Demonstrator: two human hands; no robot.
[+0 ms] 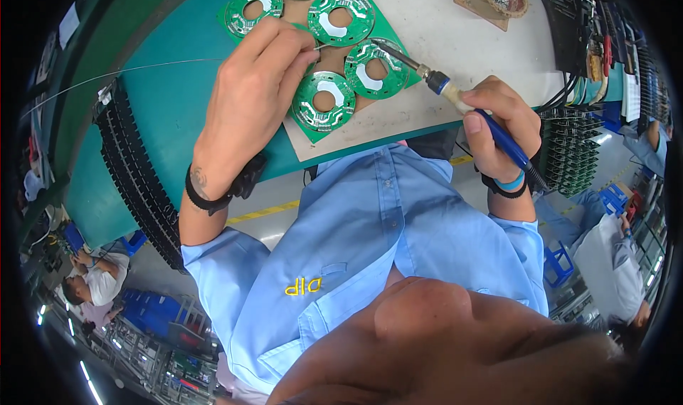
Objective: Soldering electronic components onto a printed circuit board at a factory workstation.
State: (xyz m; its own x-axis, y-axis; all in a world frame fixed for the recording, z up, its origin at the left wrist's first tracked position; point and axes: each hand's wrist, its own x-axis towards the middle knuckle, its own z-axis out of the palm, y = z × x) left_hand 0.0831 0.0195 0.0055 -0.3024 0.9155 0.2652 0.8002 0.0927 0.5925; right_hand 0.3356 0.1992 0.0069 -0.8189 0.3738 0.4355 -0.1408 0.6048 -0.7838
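A green circuit board panel (400, 43) with several round boards lies on a pale mat on the bench. Each round board has a hole in the middle and a white curved patch. My left hand (252, 85) is over the panel's left part, fingers pinched on a thin solder wire (153, 66), whose short end pokes out past the fingertips. In my right hand (501, 124) is a soldering iron (445, 86) with a blue handle. Its tip points left, close to the edges of the upper middle and right round boards; whether it touches is unclear.
A round dish (525, 5) of metallic bits stands at the back right. Hand tools (605, 45) line the right edge, above a stack of green boards (571, 152). A black slotted rack (135, 166) is on the left. Other people (107, 277) work farther off.
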